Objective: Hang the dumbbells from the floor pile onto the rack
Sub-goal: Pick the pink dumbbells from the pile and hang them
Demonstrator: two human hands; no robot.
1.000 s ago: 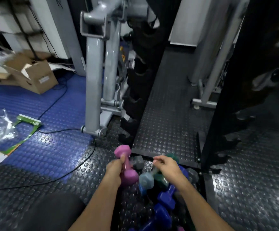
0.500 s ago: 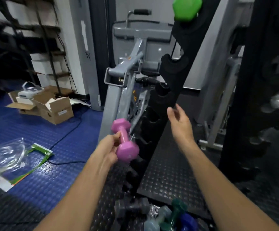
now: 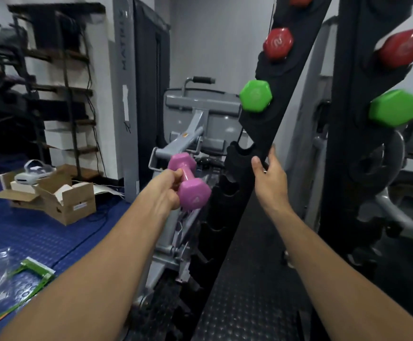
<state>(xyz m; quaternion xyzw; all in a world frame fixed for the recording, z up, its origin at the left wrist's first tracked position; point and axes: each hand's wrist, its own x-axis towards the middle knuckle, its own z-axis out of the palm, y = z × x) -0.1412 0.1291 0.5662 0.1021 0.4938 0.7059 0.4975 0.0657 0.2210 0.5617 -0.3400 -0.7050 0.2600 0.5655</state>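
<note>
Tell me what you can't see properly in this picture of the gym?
- Head view: the pink dumbbell handle, covered by the left hand.
- Floor pile: below the frame's bottom edge.
- Red dumbbell on the right: blurred, marking unreadable.
- Right hand fingertips: hidden behind the rack post.

Little lettering can be read here. The tall grey upright of the weight machine (image 3: 126,70) carries the brand "MATRIX" in dark capitals, running vertically down its face — the letters are soft with blur, but legible. The hexagonal end of the red dumbbell (image 3: 278,43) hung on the black rack shows a raised mark that looks like a "2". The pink hexagonal dumbbell (image 3: 190,184) bears a faint embossed mark on its near end, and the bright green dumbbell (image 3: 255,96) another — both too blurred to read. The open brown cardboard box (image 3: 70,205) has a small white label, its print too small to make out.
</note>
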